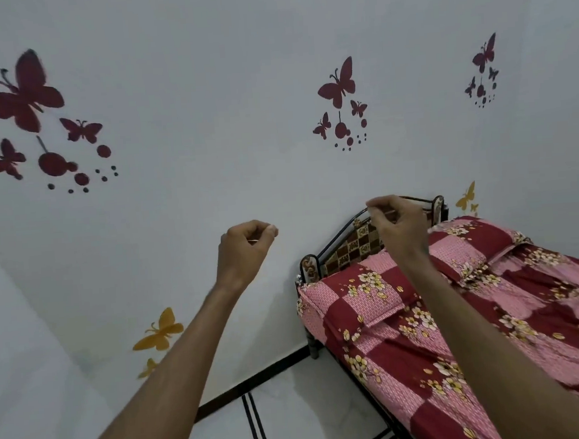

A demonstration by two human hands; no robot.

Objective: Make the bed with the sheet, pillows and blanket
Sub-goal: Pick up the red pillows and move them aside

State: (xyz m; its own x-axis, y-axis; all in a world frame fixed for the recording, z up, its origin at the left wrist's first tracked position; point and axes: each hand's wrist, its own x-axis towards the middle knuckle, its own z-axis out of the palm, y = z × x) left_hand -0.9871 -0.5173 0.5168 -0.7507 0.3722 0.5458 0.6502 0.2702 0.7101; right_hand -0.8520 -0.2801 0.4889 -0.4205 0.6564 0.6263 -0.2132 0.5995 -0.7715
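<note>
The bed stands at the lower right, covered by a red and pink checked sheet with yellow flowers. Two pillows in the same fabric lie at its head: a near pillow and a far pillow. Both my arms are raised in the air. My left hand is in front of the wall, left of the bed, with curled fingers and thumb on fingertip, holding nothing. My right hand hovers above the pillows in front of the headboard, fingers curled in a pinch with nothing visible in it. No blanket is in view.
A pale wall with red and yellow butterfly decals rises behind the bed. The dark metal headboard stands against it. Light floor tiles with dark stripes run along the bed's left side.
</note>
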